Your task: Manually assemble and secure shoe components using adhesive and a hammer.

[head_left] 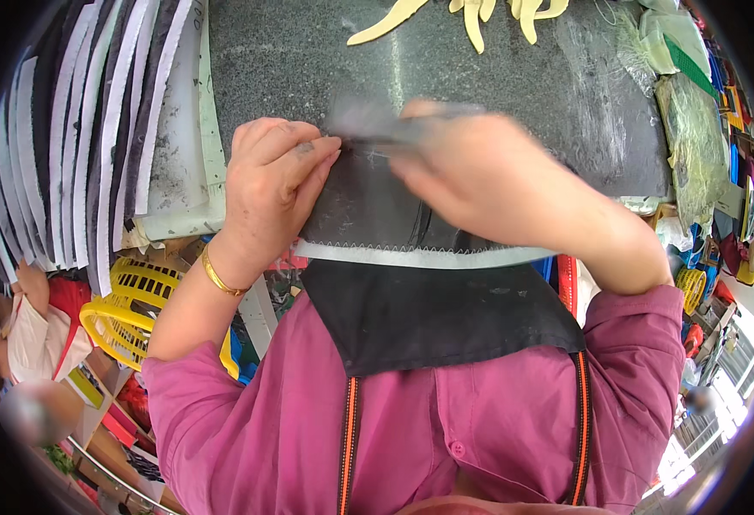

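Observation:
On the dark worktop in front of me lies a black leather-like piece (360, 202), its near edge bordered by a white strip (428, 256) with zigzag stitching. My left hand (278, 163) is closed at the piece's far left corner, thumb and fingertips pinched together there. Over the piece's far edge, my right hand (463, 163) is wrapped round a dark tool (386, 127) with a handle. The tool is smeared by motion and its exact kind does not show. Its blurred front end is close to my left fingertips.
Several long black strips with white edges (76, 129) hang at the left. Cream finger-shaped pieces (394, 21) lie at the worktop's (282, 60) far side. Plastic wrapping (695, 137) is at the right. Below left is a yellow basket (128, 300); another person's hand (33, 287) shows beyond it.

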Tool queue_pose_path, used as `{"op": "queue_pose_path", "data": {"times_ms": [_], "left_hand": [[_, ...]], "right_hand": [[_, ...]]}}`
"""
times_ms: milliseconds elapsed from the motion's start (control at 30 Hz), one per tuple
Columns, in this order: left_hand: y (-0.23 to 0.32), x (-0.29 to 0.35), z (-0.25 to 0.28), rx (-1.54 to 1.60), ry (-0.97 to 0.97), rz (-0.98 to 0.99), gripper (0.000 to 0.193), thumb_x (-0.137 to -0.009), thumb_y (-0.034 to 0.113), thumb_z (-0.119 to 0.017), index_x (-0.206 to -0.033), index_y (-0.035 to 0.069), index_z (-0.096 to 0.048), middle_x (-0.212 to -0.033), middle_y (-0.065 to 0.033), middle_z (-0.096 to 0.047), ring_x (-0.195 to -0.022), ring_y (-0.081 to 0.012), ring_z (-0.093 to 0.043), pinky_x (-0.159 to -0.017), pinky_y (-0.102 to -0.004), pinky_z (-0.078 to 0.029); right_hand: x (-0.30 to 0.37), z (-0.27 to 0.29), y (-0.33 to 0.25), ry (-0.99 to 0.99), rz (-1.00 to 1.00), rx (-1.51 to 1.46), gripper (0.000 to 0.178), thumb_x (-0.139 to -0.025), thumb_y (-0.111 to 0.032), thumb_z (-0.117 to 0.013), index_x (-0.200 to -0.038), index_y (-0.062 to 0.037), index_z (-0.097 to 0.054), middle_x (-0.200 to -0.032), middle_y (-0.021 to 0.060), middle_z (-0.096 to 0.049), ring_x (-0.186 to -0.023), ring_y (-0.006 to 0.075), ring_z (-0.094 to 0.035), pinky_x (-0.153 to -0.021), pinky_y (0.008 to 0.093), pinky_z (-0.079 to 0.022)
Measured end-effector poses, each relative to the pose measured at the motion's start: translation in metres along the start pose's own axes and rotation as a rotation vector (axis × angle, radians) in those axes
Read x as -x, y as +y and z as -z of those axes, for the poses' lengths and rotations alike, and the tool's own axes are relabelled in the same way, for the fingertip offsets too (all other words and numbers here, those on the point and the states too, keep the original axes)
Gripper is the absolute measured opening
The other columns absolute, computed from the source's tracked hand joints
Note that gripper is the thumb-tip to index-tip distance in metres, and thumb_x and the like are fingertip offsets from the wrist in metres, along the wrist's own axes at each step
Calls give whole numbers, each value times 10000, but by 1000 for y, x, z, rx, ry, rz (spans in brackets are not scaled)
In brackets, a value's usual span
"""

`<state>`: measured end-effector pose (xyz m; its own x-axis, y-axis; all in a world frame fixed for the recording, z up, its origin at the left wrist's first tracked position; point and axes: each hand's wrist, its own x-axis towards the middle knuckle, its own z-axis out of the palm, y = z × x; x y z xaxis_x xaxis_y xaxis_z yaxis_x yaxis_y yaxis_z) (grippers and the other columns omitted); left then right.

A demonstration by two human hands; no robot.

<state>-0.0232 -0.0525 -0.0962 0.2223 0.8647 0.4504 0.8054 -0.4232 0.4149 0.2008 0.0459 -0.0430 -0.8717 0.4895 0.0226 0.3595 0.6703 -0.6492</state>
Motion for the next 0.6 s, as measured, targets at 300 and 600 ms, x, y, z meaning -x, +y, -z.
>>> {"op": "queue_pose_path", "data": {"times_ms": [300,600], "left_hand": [[4,6,-4,-32,30,56,223,-774,38,-774,-982,45,-695,-932,-98,-636,-851,-293,-612,-780,-395,-460],[14,6,3,-10,-83,143,267,-847,134,-743,-1084,53,-651,-989,-115,-604,-923,-306,-573,-855,-405,-428]], "right_hand": [[5,13,-21,-215,-223,-13,267,-952,-229,-576,-1050,16,-534,-767,234,-662,-747,448,-662,-682,516,-533],[125,56,80,377,-670,394,362,-964,-417,-579,-1049,-65,-572,-922,191,-700,-863,385,-698,-770,491,-544]]}}
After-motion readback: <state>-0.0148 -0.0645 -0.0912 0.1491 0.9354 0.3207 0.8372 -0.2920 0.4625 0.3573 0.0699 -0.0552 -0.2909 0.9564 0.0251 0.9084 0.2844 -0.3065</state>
